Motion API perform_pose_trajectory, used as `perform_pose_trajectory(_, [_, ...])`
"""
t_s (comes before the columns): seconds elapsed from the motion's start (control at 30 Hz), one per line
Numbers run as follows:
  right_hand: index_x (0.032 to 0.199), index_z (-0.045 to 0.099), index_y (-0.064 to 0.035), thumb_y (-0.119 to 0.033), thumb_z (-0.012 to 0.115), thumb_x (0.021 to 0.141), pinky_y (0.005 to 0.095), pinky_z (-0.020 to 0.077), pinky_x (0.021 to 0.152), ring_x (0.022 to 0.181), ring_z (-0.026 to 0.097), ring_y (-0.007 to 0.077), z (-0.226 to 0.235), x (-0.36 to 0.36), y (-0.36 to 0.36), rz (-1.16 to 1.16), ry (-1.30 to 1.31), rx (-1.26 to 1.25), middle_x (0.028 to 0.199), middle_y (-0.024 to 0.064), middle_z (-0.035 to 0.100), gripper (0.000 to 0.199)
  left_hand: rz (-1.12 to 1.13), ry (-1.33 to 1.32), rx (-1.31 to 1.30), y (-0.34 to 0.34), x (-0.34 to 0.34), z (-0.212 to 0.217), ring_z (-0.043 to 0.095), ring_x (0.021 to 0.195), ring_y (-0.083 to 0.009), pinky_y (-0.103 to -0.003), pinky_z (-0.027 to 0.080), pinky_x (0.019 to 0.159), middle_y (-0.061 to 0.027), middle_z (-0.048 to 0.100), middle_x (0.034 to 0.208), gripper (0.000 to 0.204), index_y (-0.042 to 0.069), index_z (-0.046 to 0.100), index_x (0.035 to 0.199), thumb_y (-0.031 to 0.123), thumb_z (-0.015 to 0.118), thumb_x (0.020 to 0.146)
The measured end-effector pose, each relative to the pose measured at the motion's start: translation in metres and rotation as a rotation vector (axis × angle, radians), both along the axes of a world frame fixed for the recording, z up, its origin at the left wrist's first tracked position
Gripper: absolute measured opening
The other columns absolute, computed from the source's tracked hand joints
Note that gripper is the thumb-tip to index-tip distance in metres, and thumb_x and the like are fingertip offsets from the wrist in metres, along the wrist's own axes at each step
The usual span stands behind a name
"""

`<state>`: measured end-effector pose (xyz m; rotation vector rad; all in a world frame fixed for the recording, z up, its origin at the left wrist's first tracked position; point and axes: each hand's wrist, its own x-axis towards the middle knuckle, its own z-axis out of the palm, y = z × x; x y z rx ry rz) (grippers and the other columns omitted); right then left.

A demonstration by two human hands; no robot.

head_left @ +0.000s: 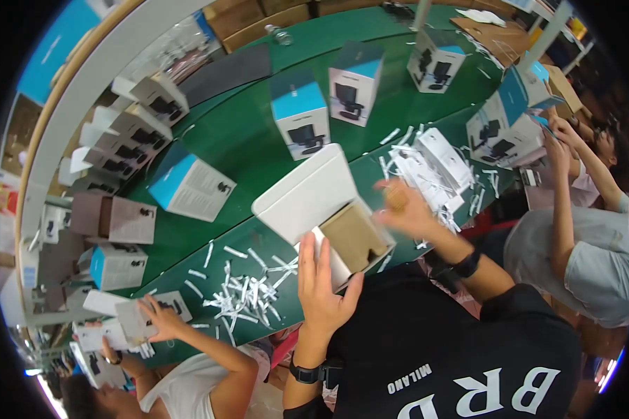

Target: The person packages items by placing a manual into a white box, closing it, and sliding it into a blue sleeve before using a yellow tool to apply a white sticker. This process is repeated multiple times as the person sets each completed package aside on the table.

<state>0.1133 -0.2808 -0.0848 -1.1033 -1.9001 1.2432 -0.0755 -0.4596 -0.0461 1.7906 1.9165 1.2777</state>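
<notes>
While the left hand (pixel 321 297) lies open-fingered along the near-left wall of a white flip-lid carton (pixel 337 265), probably bracing it, the right hand (pixel 409 209) is just off the opposite side, too blurry to tell if it's gripping anything. Lid (pixel 307 192)'s folded back beyond the left fingertips, so the brown cardboard insert (pixel 353 237) between both hands looks reachable. White paper strips (pixel 244 297) lie left of the left hand.

A head-worn fisheye looks down over the green workbench (pixel 246 148).

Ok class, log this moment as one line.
left hand: on open white box | right hand: blurred, near box | inside: brown insert | nearby: white strips
</notes>
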Motion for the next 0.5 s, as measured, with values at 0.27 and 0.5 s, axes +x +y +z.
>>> perform_pose_trajectory(0.27, [0.125, 0.06, -0.0036, -0.03, 0.074, 0.092, 0.0386, 0.0539, 0.087, 0.102, 0.069, 0.0335, 0.001, 0.003, -0.022, 0.172, -0.124, -0.034, 0.117, 0.0179, 0.067, 0.044, -0.088, 0.483, -0.292, 0.027, 0.023, -0.021, 0.034, 0.148, -0.0479, -0.056, 0.028, 0.12, -0.0332, 0.036, 0.158, 0.088, -0.007, 0.04, 0.15, 0.039, 0.078, 0.085])
perform_pose_trajectory(0.5, [0.105, 0.067, -0.0033, -0.026, 0.071, 0.093, 0.0409, 0.0553, 0.081, 0.091, 0.07, 0.0329, 0.033, 0.007, 0.01, 0.312, -0.326, 0.161, 0.099, 0.0144, 0.072, 0.026, -0.095, 0.473, -0.269, 0.027, 0.019, -0.025, 0.033, 0.149, -0.0478, -0.057, 0.027, 0.12, -0.0323, 0.033, 0.16, 0.094, -0.006, 0.038, 0.151, 0.037, 0.082, 0.081])
